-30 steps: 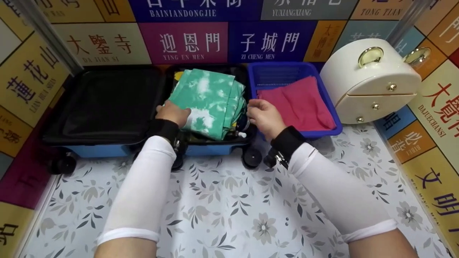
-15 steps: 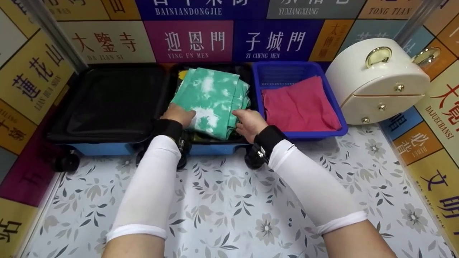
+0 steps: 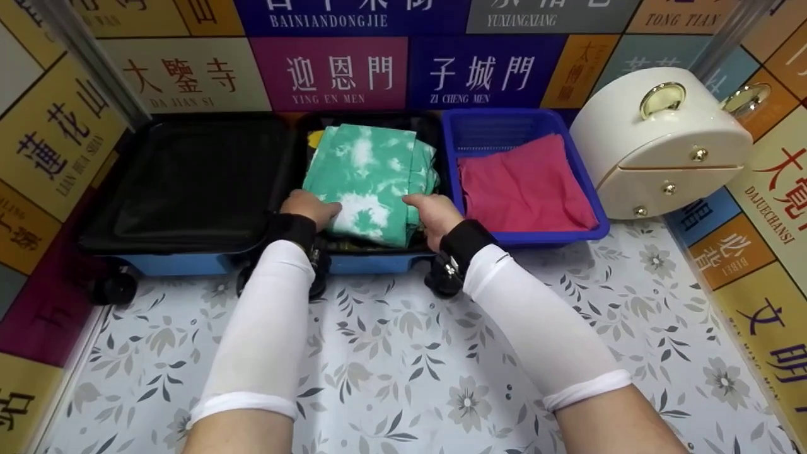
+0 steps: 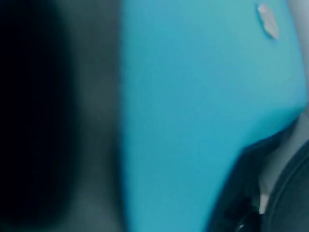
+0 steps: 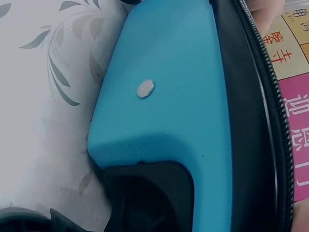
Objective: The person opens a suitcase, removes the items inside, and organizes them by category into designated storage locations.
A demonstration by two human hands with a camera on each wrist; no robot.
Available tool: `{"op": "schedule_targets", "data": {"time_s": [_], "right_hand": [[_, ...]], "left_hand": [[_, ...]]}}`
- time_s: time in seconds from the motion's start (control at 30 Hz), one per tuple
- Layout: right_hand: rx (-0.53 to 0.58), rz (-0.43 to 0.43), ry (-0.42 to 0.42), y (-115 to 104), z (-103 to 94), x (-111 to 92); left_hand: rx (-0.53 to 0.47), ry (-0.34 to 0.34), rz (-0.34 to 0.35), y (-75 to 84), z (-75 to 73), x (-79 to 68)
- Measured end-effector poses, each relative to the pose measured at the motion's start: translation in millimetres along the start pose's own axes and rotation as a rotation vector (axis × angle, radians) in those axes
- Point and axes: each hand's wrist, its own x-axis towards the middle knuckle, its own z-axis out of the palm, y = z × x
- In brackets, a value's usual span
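Observation:
A folded green-and-white tie-dye cloth (image 3: 365, 183) lies on top of the things in the right half of an open suitcase (image 3: 372, 263). My left hand (image 3: 309, 208) grips its near left edge, thumb over the top. Across from it, my right hand (image 3: 436, 215) holds the near right edge, thumb on the upper layer and fingers down beside the folds. The fingers under the cloth are hidden. In the right wrist view, the suitcase's blue side (image 5: 178, 96) and black zip edge (image 5: 280, 104) show close up. Blurred blue shell (image 4: 193, 96) fills much of the left wrist view.
The suitcase's other half (image 3: 189, 183), black inside, lies to the left. A blue basket (image 3: 529, 237) with a pink cloth (image 3: 526, 189) stands close on the right, beside a white case with gold handles (image 3: 662, 145). Suitcase wheels (image 3: 115, 285) stick out in front.
My right hand has moved left, from the gap by the basket to the cloth's right edge. The cloth's right side sits a little nearer. My left hand stays at the left edge.

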Motion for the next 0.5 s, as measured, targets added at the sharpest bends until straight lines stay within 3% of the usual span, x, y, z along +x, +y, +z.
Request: {"op": "schedule_targets", "data": {"time_s": [0.13, 0.43, 0.5], "right_hand": [[0.055, -0.003, 0.012, 1, -0.4, 4], [0.171, -0.035, 0.035, 2, -4.5, 10], [0.191, -0.054, 0.052, 4, -4.0, 12]], "left_hand": [[0.046, 0.021, 0.036, -3.9, 2.4, 0.4], [0.069, 0.052, -0.007, 7.6, 6.3, -1.7], [0.032, 0.063, -0.013, 12.4, 6.3, -1.6]]}}
